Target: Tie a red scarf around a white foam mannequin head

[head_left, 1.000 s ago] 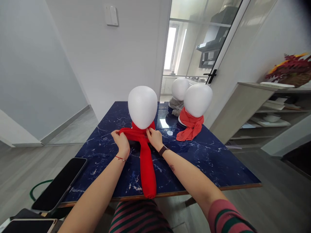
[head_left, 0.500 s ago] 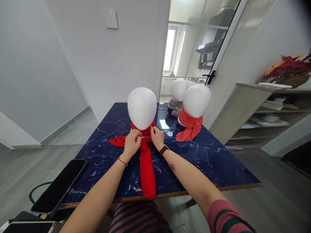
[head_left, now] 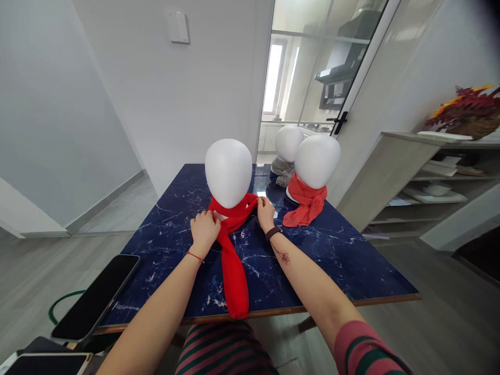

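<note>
Before me on the blue marbled table stands a white mannequin head (head_left: 228, 172) with a red scarf (head_left: 234, 260) around its neck. One long end of the scarf runs down to the table's front edge. At the left of the neck, my left hand (head_left: 205, 229) is closed on the scarf, its fingertips partly hidden. My right hand (head_left: 265, 212) pinches a stretch of the scarf at the right and holds it out from the neck, so a gap shows in the loop. The scarf's other end is hidden behind my left hand.
Back right on the table (head_left: 312, 271) stand a second mannequin head (head_left: 317, 160) with a coral scarf (head_left: 305, 203) and a third head (head_left: 288, 143) with a grey scarf (head_left: 283, 169). A phone (head_left: 96, 297) sits at the left edge. Beyond are a glass door and a shelf (head_left: 437, 172).
My right hand has moved right, drawing part of the red scarf out from the neck. My left hand has shifted slightly left, and the hanging end has swung a little left.
</note>
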Demonstrator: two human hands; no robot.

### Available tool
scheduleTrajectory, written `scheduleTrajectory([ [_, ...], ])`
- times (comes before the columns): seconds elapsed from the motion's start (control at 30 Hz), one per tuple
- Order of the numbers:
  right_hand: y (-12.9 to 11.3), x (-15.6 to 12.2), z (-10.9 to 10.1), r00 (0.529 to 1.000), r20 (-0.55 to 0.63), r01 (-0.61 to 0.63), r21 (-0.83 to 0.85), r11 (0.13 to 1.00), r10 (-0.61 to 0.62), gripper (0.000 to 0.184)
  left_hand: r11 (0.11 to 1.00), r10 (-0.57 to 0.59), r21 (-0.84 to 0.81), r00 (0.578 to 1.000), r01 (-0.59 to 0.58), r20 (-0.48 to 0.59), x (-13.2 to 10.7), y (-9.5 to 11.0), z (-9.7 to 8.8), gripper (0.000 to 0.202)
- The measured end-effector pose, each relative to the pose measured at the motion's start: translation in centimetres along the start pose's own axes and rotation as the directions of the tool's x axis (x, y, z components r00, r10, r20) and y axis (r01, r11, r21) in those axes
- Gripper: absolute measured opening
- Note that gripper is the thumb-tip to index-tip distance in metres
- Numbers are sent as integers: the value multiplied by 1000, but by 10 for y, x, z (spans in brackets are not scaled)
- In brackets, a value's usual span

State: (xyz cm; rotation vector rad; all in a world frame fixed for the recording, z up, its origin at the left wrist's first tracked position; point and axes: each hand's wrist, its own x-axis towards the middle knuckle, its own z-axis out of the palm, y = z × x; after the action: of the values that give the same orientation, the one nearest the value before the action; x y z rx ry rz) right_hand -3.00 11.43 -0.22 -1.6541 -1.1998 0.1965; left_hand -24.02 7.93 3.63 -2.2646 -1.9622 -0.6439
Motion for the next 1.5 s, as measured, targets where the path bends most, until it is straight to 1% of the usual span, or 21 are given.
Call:
scheduleTrajectory([
  [0.07,-1,-3,4,999,49,21,4,1000,-21,31,1000,-19,-6,999,19,-32,-1,-2,2,36],
  [0.13,-5,-9,7,995,85,52,-18,999,-50,30,999,-34,-34,999,33,-37,-1,-4,5,38],
  [0.23,-11,-17,7,994,99,66,-140,988,-52,39,993,-56,-104,998,53,-27,2,-10,12,41],
  [0.3,-12,-18,6,994,108,50,-201,978,-29,44,982,-50,-179,999,53,17,6,-15,16,40],
  [0.37,-8,-15,4,988,151,47,-175,983,-21,44,965,-29,-259,998,41,49,11,-20,19,39],
  [0.47,3,-4,0,980,198,45,-103,994,-24,31,935,-47,-352,999,46,5,18,-28,21,40],
  [0.53,12,5,-4,985,171,16,-92,996,0,22,901,-96,-427,995,70,-40,21,-34,21,42],
  [0.57,16,9,-6,989,149,-3,-90,996,16,21,880,-123,-467,991,86,-48,23,-37,21,41],
  [0.67,22,16,-9,995,97,-27,-78,997,35,29,828,-177,-543,984,141,-14,27,-43,23,36],
  [0.77,19,14,-5,995,99,30,-65,997,-23,36,823,-173,-545,985,158,25,29,-42,25,30],
  [0.83,15,10,-1,987,137,93,-66,993,-84,38,831,-145,-541,989,133,21,29,-39,27,32],
  [0.9,13,5,3,975,185,142,-77,987,-126,34,850,-117,-518,993,91,-19,29,-36,28,36],
  [1.0,14,3,5,967,221,151,-110,982,-124,27,880,-104,-470,992,61,-67,31,-37,28,43],
  [1.13,19,8,-3,981,177,103,-151,983,-75,25,885,-61,-461,998,59,11,32,-37,30,43],
  [1.17,18,10,-6,986,152,95,-154,983,-71,26,886,-33,-463,999,34,10,31,-36,30,43],
  [1.23,14,10,-9,989,112,109,-145,983,-93,30,881,33,-470,999,-45,-34,29,-33,30,46],
  [1.3,6,6,-9,983,105,165,-116,979,-153,36,859,111,-494,991,-137,-80,27,-29,30,49],
  [1.37,-4,0,-5,951,144,284,-48,958,-275,43,822,162,-535,981,-193,-105,26,-28,30,50],
  [1.43,-11,-8,1,901,192,392,25,920,-389,51,803,165,-560,979,-205,-121,25,-27,30,45],
  [1.47,-13,-12,4,884,204,420,44,907,-420,53,805,162,-556,978,-208,-132,25,-28,30,40],
  [1.5,-15,-14,7,880,209,427,44,903,-427,54,812,164,-542,976,-217,-145,25,-28,30,34],
])
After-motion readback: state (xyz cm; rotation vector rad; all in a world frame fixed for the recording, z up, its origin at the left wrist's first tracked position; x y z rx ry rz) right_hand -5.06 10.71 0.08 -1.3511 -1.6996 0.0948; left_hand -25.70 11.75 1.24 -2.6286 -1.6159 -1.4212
